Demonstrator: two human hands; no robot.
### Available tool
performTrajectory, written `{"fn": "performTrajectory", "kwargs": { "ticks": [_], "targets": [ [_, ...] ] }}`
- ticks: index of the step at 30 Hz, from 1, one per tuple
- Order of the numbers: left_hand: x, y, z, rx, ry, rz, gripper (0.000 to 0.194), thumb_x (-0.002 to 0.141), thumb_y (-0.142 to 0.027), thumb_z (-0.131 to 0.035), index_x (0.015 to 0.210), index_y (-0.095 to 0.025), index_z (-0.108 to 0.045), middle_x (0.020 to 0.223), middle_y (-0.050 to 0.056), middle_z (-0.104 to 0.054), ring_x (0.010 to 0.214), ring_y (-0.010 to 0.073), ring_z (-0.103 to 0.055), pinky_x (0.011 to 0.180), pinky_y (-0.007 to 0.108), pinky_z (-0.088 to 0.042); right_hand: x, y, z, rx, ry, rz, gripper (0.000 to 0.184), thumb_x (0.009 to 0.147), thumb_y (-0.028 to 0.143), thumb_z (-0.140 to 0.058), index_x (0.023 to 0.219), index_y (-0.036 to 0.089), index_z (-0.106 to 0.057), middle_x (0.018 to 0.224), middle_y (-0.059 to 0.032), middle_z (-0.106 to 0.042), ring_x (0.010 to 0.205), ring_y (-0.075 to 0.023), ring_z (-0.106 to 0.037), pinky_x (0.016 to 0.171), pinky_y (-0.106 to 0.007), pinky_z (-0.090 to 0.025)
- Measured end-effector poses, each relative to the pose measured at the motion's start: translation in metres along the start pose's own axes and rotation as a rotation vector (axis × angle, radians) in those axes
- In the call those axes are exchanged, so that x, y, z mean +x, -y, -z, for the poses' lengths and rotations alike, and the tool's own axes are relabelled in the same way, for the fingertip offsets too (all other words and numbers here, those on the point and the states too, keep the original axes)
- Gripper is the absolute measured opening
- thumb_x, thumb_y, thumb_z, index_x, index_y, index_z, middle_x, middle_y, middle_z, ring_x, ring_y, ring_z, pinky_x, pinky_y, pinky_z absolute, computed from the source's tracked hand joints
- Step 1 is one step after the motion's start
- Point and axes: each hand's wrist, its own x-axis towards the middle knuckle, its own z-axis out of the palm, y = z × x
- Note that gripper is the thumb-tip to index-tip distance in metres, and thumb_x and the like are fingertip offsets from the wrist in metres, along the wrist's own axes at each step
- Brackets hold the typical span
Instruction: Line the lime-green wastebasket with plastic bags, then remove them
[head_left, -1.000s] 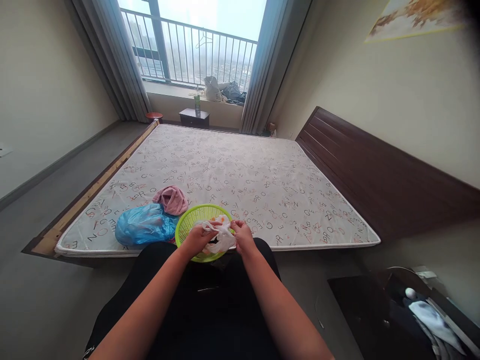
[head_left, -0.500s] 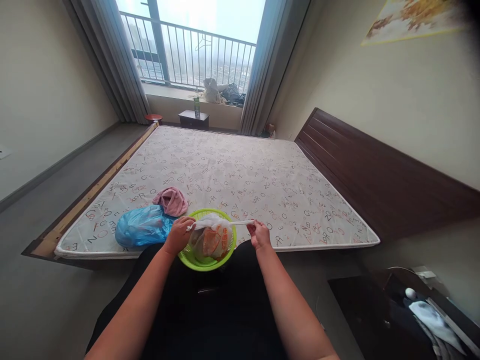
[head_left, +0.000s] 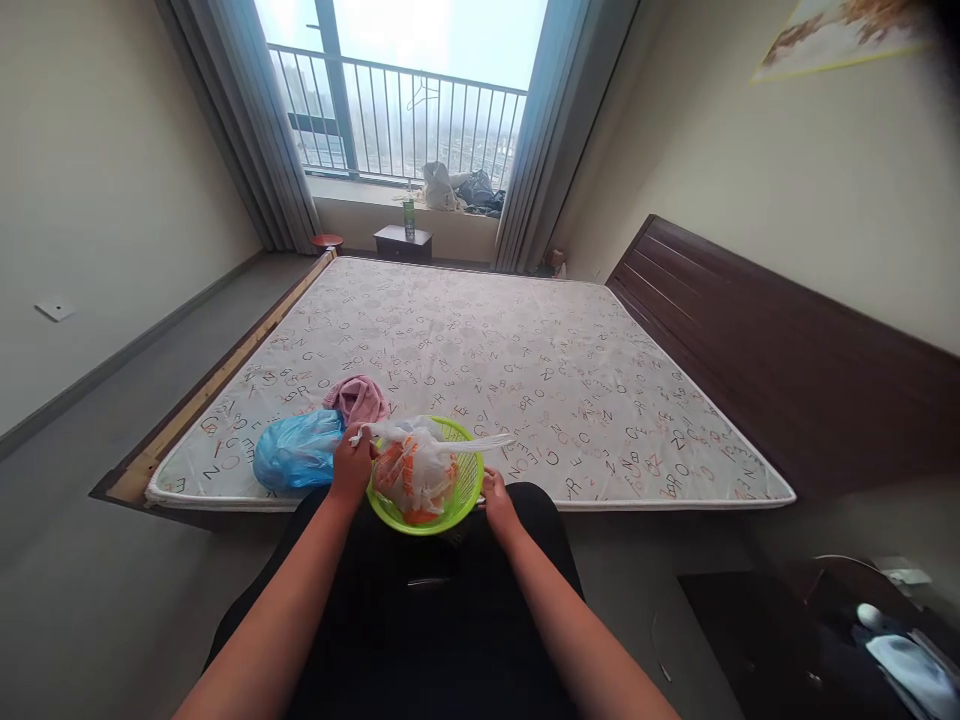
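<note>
A white plastic bag [head_left: 431, 470] with orange print sits in a green plastic basket [head_left: 390, 522] over my lap. My left hand [head_left: 352, 465] is closed on one handle of the bag, at the basket's left side. The bag's other handle sticks out to the right over the rim, with no hand on it. My right hand [head_left: 496, 497] grips the basket's right side, its fingertips partly hidden by the rim. What the bag contains cannot be made out. Left of the basket, a blue plastic bag [head_left: 296, 450] and a pink cloth [head_left: 358, 398] lie on the mattress.
The lettered mattress [head_left: 480, 340] reaches from my knees towards the window. A dark headboard [head_left: 750, 300] rises on the right. Beyond the bed stand a small nightstand [head_left: 394, 245] and a green bottle [head_left: 409, 218]. A dark cabinet [head_left: 757, 640] with items is at lower right.
My right hand has let go of the bag's right handle and moved down onto the basket's side. The bag has shifted left and turned slightly; my left hand still holds its handle.
</note>
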Motion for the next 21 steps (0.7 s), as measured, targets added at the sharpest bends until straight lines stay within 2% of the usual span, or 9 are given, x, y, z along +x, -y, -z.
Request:
{"fn": "performTrajectory", "kwargs": {
  "ticks": [2, 4, 8, 10, 12, 14, 17, 20, 21],
  "targets": [
    [0.007, -0.008, 0.000, -0.234, -0.083, 0.137, 0.026, 0.090, -0.048, -0.059, 0.093, -0.022, -0.056, 0.064, -0.005, -0.056, 0.054, 0.0147, -0.059, 0.055, 0.025, -0.048, -0.011, -0.009, -0.012, -0.128, 0.056, 0.063, 0.066, 0.088, 0.070, -0.054, 0.131, 0.021, -0.057, 0.132, -0.0154, -0.068, 0.113, -0.0290, -0.069, 0.073, -0.035, -0.057],
    [0.022, -0.015, 0.003, -0.456, -0.199, 0.206, 0.026, 0.089, -0.046, -0.060, 0.099, -0.022, -0.053, 0.074, -0.004, -0.061, 0.057, 0.0141, -0.063, 0.056, 0.025, -0.051, -0.014, -0.009, -0.018, -0.172, 0.057, 0.103, 0.064, 0.090, 0.066, -0.053, 0.134, 0.021, -0.057, 0.134, -0.0160, -0.067, 0.117, -0.0298, -0.067, 0.078, -0.036, -0.057],
    [0.070, -0.032, 0.029, -0.689, -0.440, 0.212, 0.023, 0.095, -0.043, -0.051, 0.104, -0.022, -0.053, 0.095, 0.004, -0.067, 0.075, 0.0158, -0.070, 0.066, 0.029, -0.057, -0.005, 0.001, -0.016, -0.144, 0.069, 0.041, 0.055, 0.088, 0.057, -0.056, 0.129, 0.020, -0.060, 0.115, -0.0116, -0.074, 0.104, -0.0287, -0.070, 0.075, -0.036, -0.057],
    [0.096, -0.040, 0.048, -0.741, -0.534, 0.208, 0.022, 0.098, -0.043, -0.046, 0.101, -0.022, -0.052, 0.099, 0.006, -0.067, 0.083, 0.0165, -0.071, 0.070, 0.029, -0.059, 0.000, 0.002, -0.014, -0.065, 0.104, 0.001, 0.055, 0.086, 0.054, -0.056, 0.129, 0.020, -0.059, 0.114, -0.0103, -0.073, 0.101, -0.0278, -0.070, 0.071, -0.035, -0.058],
    [0.116, -0.045, 0.061, -0.763, -0.575, 0.180, 0.023, 0.099, -0.044, -0.043, 0.099, -0.022, -0.051, 0.101, 0.006, -0.066, 0.088, 0.0166, -0.071, 0.073, 0.029, -0.059, 0.002, -0.002, -0.013, 0.014, 0.117, -0.012, 0.056, 0.083, 0.053, -0.058, 0.128, 0.020, -0.058, 0.117, -0.0107, -0.072, 0.100, -0.0278, -0.070, 0.068, -0.034, -0.058],
    [0.127, -0.044, 0.064, -0.751, -0.557, 0.159, 0.025, 0.099, -0.045, -0.043, 0.099, -0.022, -0.051, 0.101, 0.006, -0.066, 0.088, 0.0163, -0.071, 0.074, 0.030, -0.060, 0.003, -0.008, -0.014, 0.055, 0.121, -0.004, 0.056, 0.081, 0.052, -0.060, 0.127, 0.020, -0.058, 0.118, -0.0111, -0.072, 0.099, -0.0279, -0.070, 0.067, -0.034, -0.058],
    [0.120, -0.025, 0.047, -0.610, -0.441, 0.239, 0.023, 0.097, -0.042, -0.046, 0.101, -0.021, -0.053, 0.096, 0.005, -0.066, 0.082, 0.0145, -0.070, 0.072, 0.029, -0.059, 0.004, -0.015, -0.015, 0.052, 0.133, 0.007, 0.058, 0.082, 0.053, -0.059, 0.128, 0.018, -0.058, 0.117, -0.0115, -0.072, 0.099, -0.0281, -0.070, 0.070, -0.034, -0.058],
    [0.084, 0.009, 0.020, -0.248, -0.143, 0.442, 0.018, 0.091, -0.036, -0.057, 0.099, -0.019, -0.057, 0.089, 0.004, -0.067, 0.076, 0.0137, -0.068, 0.069, 0.026, -0.057, 0.006, -0.018, -0.014, 0.011, 0.126, 0.004, 0.061, 0.083, 0.056, -0.056, 0.131, 0.017, -0.057, 0.117, -0.0116, -0.072, 0.102, -0.0288, -0.069, 0.073, -0.035, -0.058],
    [0.068, 0.021, 0.012, -0.190, -0.061, 0.484, 0.019, 0.086, -0.033, -0.065, 0.096, -0.018, -0.059, 0.087, 0.005, -0.069, 0.075, 0.0157, -0.068, 0.068, 0.028, -0.057, 0.007, -0.018, -0.013, 0.003, 0.124, 0.000, 0.062, 0.084, 0.057, -0.056, 0.131, 0.017, -0.057, 0.117, -0.0116, -0.072, 0.102, -0.0289, -0.069, 0.073, -0.035, -0.058]
  ]
}}
